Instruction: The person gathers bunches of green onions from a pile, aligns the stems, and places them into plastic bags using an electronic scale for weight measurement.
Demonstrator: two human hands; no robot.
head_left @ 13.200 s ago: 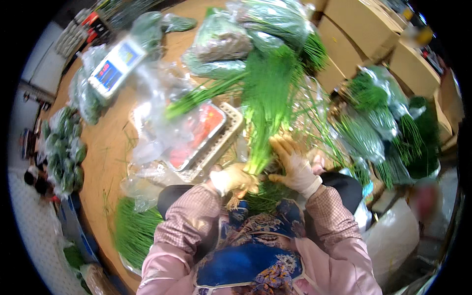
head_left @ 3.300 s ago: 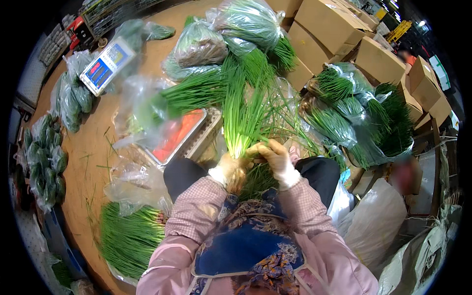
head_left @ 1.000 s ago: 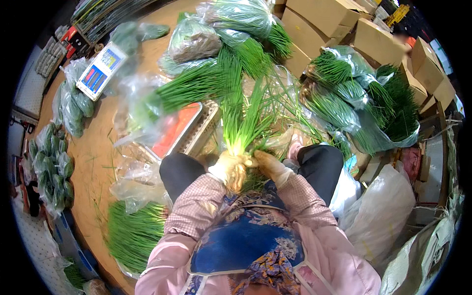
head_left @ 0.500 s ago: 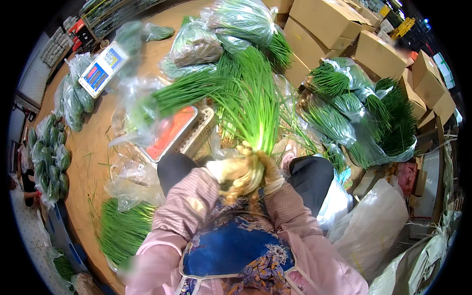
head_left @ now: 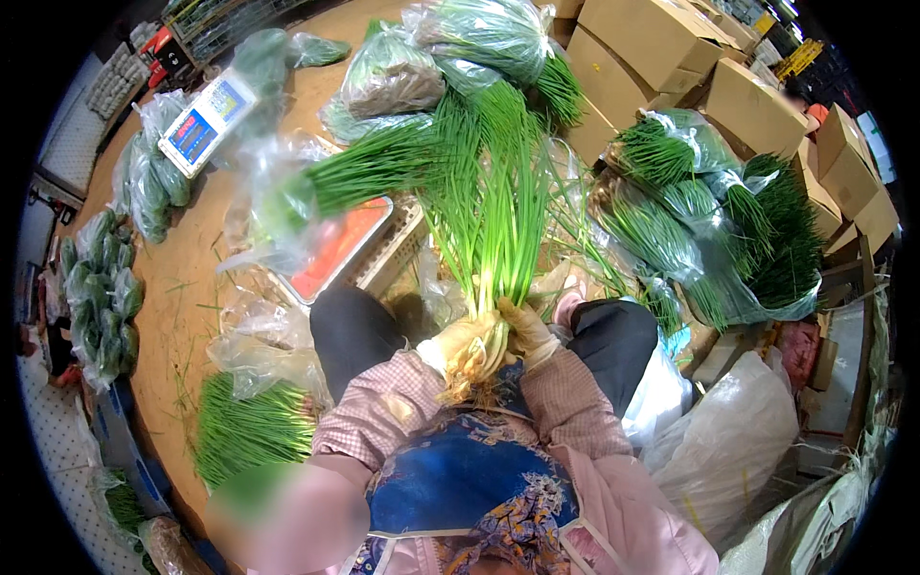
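Note:
A long bunch of green onions [head_left: 494, 220] lies in front of me, leaves pointing away and pale roots toward my lap. My gloved left hand [head_left: 458, 343] is closed around the left side of the stalks, just above the roots. From the other side my gloved right hand [head_left: 527, 332] grips the same stalks, with its fingers bent against them. Beyond the hands, the leaves overlap other loose green onions [head_left: 374, 171]. A plastic bag [head_left: 278, 196] covers part of those, over a scale with a red-orange pan [head_left: 324, 254].
Bagged green onions [head_left: 479, 43] lie at the far side, and more bundles [head_left: 671, 211] at the right. Cardboard boxes [head_left: 642, 43] stand behind. A pile of green onions [head_left: 251, 431] and a clear bag [head_left: 264, 355] are at the left. A white sack [head_left: 724, 441] sits near right.
My fingers have shifted around the stalks, and the right hand now sits against their right side. The stalks look straighter and the root end shows more. The view has shifted slightly.

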